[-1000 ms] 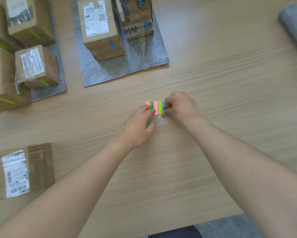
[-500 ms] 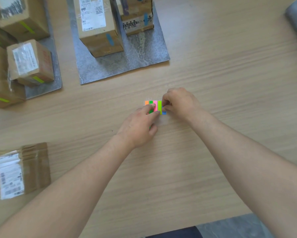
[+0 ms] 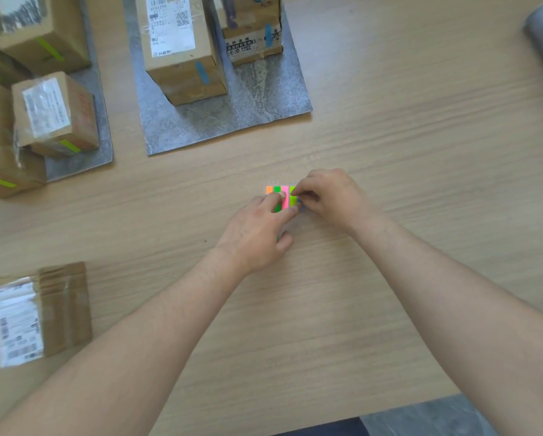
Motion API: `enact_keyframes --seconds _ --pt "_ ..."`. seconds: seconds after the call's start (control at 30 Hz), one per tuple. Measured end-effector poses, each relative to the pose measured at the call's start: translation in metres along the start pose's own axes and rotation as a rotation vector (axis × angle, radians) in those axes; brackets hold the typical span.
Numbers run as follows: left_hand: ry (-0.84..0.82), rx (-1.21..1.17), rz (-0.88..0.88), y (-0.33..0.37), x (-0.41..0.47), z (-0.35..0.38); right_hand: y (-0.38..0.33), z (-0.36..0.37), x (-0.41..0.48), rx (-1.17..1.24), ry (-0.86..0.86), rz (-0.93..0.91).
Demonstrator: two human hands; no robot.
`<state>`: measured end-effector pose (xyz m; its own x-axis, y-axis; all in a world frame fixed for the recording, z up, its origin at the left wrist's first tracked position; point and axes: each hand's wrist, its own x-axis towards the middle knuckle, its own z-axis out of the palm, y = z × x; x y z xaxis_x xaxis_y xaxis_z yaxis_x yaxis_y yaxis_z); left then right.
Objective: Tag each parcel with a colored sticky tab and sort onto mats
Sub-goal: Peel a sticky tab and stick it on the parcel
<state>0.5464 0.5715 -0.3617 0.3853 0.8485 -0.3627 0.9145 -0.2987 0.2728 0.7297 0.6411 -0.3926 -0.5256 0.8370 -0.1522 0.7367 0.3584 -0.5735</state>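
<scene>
Pale wood-grain counter [image 3: 389,136] fills my view, with two grey mats at its far side. On the middle mat [image 3: 232,121] stands a tall parcel [image 3: 182,58]. Its white shipping label [image 3: 171,26] carries barcodes and small print I cannot read, apart from what looks like "WU". A blue tab [image 3: 201,72] is stuck on its near face. Just beside it on that mat is a second parcel [image 3: 251,36] with printed characters too small to make out and blue tabs of its own. The left mat [image 3: 102,146] holds several brown parcels. The small parcel [image 3: 53,111] nearest me has a blurred label under clear film and red printing on its side, and it has a green tab [image 3: 70,146] low on its front. Its neighbours show green strips as well. A flat brown parcel [image 3: 37,316] lies on the bare counter at my near left, well apart from the mats, and its white barcode label [image 3: 15,322] is too blurred to read.

The sticky tab pad [image 3: 278,191] lies flat on the counter between my hands, showing orange, green, pink and yellow-green strips. My left hand [image 3: 254,237] is spread over its near part, with the forefinger stretched out and pressing down on the pink strip. My right hand [image 3: 333,196] is curled, its thumb and fingertips pinching the pad's right edge, where a bit of blue shows.
</scene>
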Motion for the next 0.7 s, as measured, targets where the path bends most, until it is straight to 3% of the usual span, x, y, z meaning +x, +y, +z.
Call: enact_keyframes --seconds 0.23,0.3,0.37,0.43,0.5,0.6,0.7 --pt "-0.011 0.053 -0.044 0.007 0.005 0.007 0.003 -0.002 -0.007 0.332 0.15 0.322" --pt "-0.011 0.063 -0.047 0.008 0.005 0.005 -0.001 0.004 -0.009 0.538 0.367 0.529" --pt "-0.004 0.071 -0.042 0.009 0.006 0.004 -0.008 0.007 -0.011 0.847 0.689 0.762" --pt "-0.009 0.034 -0.049 0.008 0.008 0.0 -0.017 0.007 -0.016 1.034 0.911 0.829" --pt "0.064 -0.195 -0.125 0.008 0.01 -0.008 -0.03 0.007 -0.019 1.09 0.933 0.739" --pt "0.351 -0.818 -0.529 0.005 0.01 -0.03 -0.059 0.005 -0.02 1.111 0.87 0.551" --pt "0.343 -1.402 -0.83 -0.003 0.0 -0.06 -0.088 0.005 -0.02 1.057 0.758 0.387"
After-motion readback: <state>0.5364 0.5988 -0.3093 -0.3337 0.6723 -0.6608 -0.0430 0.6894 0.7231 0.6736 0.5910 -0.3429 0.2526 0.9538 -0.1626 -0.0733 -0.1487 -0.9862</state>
